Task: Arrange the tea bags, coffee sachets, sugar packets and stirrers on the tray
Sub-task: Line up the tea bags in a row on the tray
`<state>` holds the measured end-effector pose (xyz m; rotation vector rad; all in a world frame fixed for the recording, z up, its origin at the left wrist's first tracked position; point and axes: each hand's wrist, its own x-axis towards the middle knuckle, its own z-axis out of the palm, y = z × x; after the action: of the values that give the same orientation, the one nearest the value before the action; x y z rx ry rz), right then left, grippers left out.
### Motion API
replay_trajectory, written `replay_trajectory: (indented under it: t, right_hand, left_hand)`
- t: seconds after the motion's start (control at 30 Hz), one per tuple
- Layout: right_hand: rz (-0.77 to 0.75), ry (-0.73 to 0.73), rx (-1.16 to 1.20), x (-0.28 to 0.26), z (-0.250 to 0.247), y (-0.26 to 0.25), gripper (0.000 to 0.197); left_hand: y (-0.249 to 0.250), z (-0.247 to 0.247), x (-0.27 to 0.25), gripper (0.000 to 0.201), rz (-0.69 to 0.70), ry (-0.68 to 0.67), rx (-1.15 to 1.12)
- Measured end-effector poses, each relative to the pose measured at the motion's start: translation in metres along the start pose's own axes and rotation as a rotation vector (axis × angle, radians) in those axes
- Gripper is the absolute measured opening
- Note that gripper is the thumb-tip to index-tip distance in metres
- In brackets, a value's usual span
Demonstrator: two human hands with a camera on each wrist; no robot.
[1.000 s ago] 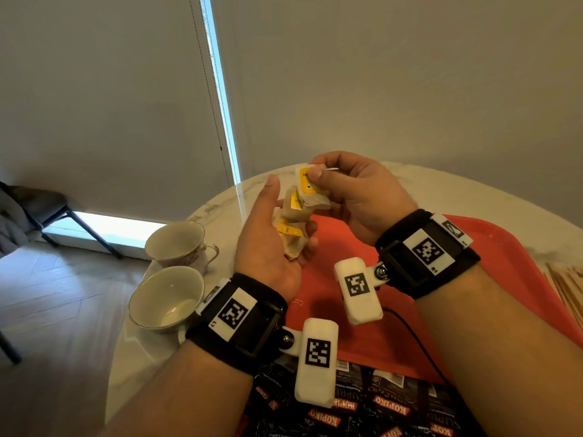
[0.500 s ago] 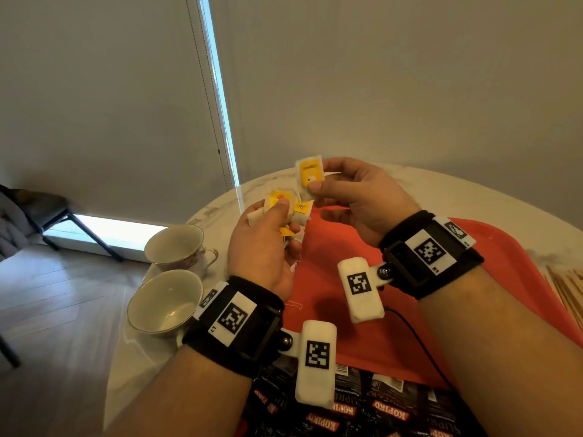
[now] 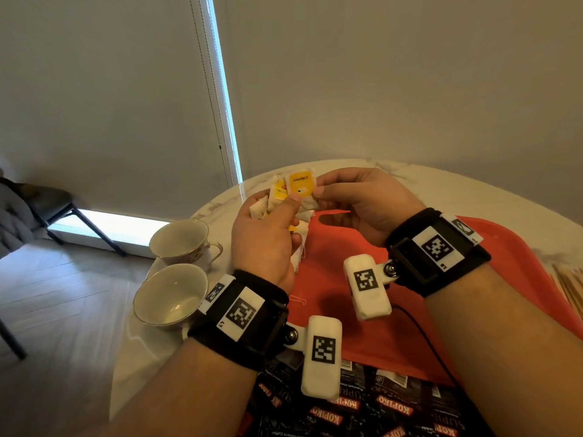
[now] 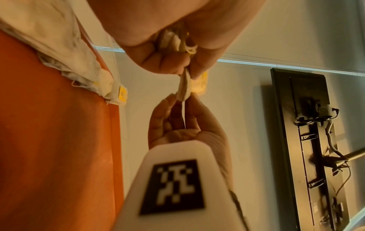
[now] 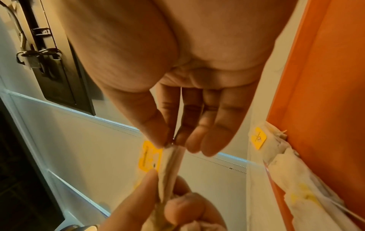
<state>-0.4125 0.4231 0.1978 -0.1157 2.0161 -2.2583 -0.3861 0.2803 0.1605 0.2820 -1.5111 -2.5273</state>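
Both hands are raised above the far end of the red tray (image 3: 410, 326), meeting over a bundle of tea bags (image 3: 284, 200). The left hand (image 3: 265, 241) has its fingers curled round the bundle, several white bags with yellow tags bunched in the palm, its thumb pressing on the front bag. The right hand (image 3: 362, 203) pinches the edge of that front tea bag (image 3: 302, 187), the one whose yellow tag reads "CONNECT", between thumb and fingertips; the wrist views show the bag edge-on, caught between the two hands' fingertips (image 5: 168, 140), with a thin string running back through the right palm.

More tea bags (image 4: 65, 51) lie in a loose heap along the tray's far edge, below the hands. Black coffee sachets (image 3: 378, 405) lie across the tray's near end, under the wrists. Wooden stirrers (image 3: 568, 285) lie on the marble table (image 3: 473, 197) just off the tray's right side. Two empty teacups (image 3: 176, 269) stand to the tray's left, near the table edge.
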Motion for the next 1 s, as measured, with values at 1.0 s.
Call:
replay_trajectory:
  t: [1.0]
  right_hand:
    - [0.421, 0.320, -0.207, 0.049, 0.011, 0.050, 0.006]
  left_hand:
    - [0.011, 0.000, 0.001, 0.004, -0.040, 0.127, -0.071]
